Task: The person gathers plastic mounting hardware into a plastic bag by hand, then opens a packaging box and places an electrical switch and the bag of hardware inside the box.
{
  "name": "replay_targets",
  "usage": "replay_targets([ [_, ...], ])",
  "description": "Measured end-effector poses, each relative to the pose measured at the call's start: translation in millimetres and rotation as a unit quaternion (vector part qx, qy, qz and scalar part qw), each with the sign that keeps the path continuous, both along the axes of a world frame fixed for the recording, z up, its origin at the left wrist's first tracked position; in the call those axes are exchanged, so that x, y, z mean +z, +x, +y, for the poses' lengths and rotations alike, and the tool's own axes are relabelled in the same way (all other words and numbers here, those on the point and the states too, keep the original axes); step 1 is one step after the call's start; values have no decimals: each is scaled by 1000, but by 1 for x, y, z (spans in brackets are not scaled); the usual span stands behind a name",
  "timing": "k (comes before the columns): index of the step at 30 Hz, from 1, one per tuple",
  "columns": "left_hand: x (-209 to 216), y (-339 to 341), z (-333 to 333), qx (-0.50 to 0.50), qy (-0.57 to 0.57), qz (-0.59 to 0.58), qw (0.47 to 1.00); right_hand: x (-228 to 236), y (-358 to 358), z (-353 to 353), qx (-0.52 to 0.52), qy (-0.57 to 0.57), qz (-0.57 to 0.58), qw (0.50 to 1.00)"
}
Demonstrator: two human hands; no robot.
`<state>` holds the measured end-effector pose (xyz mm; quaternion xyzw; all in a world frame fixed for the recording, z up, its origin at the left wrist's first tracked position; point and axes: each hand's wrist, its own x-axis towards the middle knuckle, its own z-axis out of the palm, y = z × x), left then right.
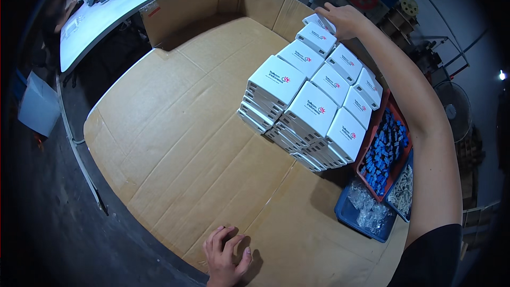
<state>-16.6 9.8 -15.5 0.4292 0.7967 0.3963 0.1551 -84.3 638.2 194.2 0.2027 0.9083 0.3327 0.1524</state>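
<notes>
Holds with the right hand (345, 23), in the upper right of the frame, a tilted white box (317, 21), near the far end of the stack of white boxes (313, 110); has this grip closed on the box, with the thumb hard to see; cannot tell whether touching the stack or only just beside it; has the left hand (228, 260) at the lower middle of the frame, with loose grip, unclosed, fingers curled; cannot tell if touching the brown cardboard-covered tabletop (175, 127); shows on the stack, right of centre, white tops with small red and dark print, in several layers; shows beside it, at right, a red tray (367, 187) with blue pieces (381, 154); next to this, a blue tray (344, 213) with clear packets (372, 210), and another blue tray with pale pieces (402, 190), partly hidden; has along the upper edge a cardboard wall (186, 18); shows at upper left a white table (106, 26).
</notes>
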Motion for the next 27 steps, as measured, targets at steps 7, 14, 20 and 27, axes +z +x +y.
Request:
replay_targets([
  [7, -6, 0, -1, -4, 27, 5, 1000, 38, 33, 6, 86, 96, 104, 986],
  [14, 6, 7, -2, 9, 68, 9, 998, 81, 118, -96, 115, 79, 339, 930],
  [20, -14, 11, -8, 18, 157, -3, 987, 121, 237, -239, 348, 74, 488, 797],
  [27, -12, 17, -18, -13, 217, -80, 973, 114, 365, -359, 322, 68, 545, 771],
])
